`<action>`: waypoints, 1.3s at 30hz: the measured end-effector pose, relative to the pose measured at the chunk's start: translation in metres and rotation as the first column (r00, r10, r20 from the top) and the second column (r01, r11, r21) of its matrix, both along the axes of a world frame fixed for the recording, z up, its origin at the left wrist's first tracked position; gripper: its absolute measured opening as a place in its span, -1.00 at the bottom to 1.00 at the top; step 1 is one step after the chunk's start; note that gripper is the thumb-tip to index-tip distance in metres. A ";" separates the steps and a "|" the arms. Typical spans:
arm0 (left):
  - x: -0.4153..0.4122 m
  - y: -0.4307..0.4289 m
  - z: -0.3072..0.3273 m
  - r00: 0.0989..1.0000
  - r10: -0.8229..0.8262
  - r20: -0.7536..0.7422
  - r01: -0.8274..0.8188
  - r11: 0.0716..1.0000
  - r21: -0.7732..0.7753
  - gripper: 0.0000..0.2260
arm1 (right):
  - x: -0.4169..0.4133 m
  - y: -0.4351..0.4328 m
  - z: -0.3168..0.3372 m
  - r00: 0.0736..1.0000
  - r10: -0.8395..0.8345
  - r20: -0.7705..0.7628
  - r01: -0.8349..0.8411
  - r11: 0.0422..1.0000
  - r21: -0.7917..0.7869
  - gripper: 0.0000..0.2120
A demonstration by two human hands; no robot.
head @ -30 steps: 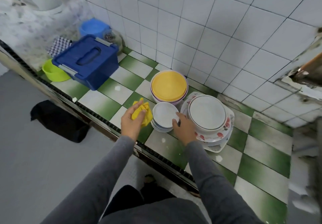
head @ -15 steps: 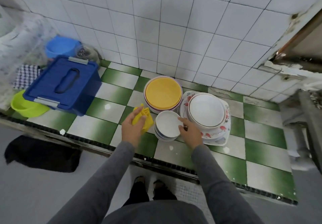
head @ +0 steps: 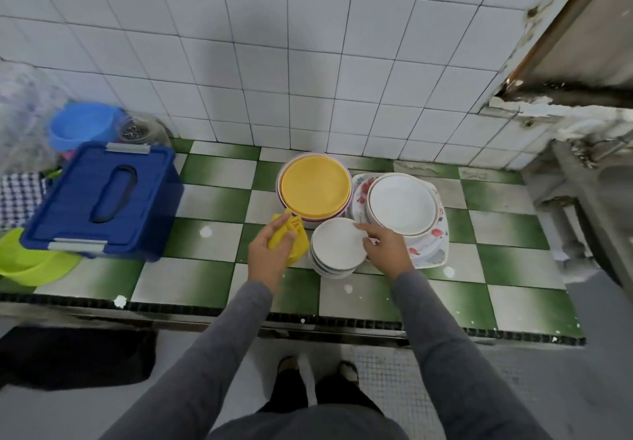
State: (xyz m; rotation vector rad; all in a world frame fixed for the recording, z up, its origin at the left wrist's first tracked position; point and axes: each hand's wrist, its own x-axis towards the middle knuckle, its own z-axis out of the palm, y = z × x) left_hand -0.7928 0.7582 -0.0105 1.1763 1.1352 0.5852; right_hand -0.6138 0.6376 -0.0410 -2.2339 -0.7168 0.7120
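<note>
1. Your left hand (head: 269, 256) grips a yellow cloth (head: 295, 234). Your fingers curl round it and the cloth pokes out past them.
2. The cloth is just left of the stack (head: 334, 265) of small white plates, in front of the yellow plate (head: 315, 188). I cannot tell if it touches the counter (head: 205, 275).
3. Your right hand (head: 388, 251) pinches the right rim of the top plate (head: 337, 242). Your pointer finger lies on top of the rim and your thumb is at its edge. The other fingers are tucked under, so I cannot tell how they lie.
4. The stack stands on the counter between your two hands, near the front edge.
5. The yellow plate sits on top of a pile by the wall, just behind the stack.
6. The big white plates (head: 400, 205) lie right of the yellow plate, on a flowered tray (head: 433, 251).
7. A blue box (head: 102, 200) with its lid on sits well apart, at the left. A green bowl (head: 30, 265) is just in front of it, and a blue bowl (head: 82, 128) is behind it.
</note>
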 end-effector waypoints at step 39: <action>0.033 -0.021 0.028 0.991 0.085 0.101 -0.086 0.996 0.003 -0.66 | -0.014 -0.019 0.047 0.863 0.107 -0.493 0.137 0.891 0.433 -0.73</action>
